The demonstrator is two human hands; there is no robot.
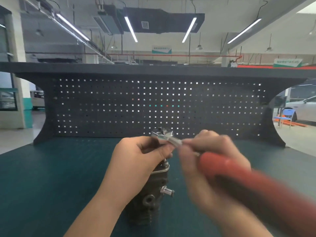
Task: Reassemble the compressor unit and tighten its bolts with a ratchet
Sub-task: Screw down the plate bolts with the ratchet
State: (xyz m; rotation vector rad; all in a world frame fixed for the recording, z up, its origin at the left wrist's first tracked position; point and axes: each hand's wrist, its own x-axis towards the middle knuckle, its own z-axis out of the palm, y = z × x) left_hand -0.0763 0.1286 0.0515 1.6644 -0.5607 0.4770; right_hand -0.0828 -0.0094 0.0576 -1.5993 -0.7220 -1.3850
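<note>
**Ratchet head up at the top of the compressor, handle running back to my right**

While the compressor unit (153, 190) stands upright on the green bench mat (42, 177), just in front of the dark pegboard (153, 103), both hands are up at its top end. My left hand (136, 161) is curled around the upper part of the unit, thumb and fingers closed near the ratchet (164, 135) head, so I read it as steadying the body and the socket together. My right hand (213, 151) is blurred; its fingers look pinched on the metal shank just behind the head, though I can't tell how firmly.

What the next stroke depends on is the tool's long axis. It runs from the head, above the unit's top, back and down to the right toward me, the red handle (248, 177) passing under my right hand. The right hand is therefore the nearer one to swing it, and I judge the swing should sweep sideways about the unit's vertical axis. Whether the socket is seated on a bolt is hidden by my fingers.
</note>
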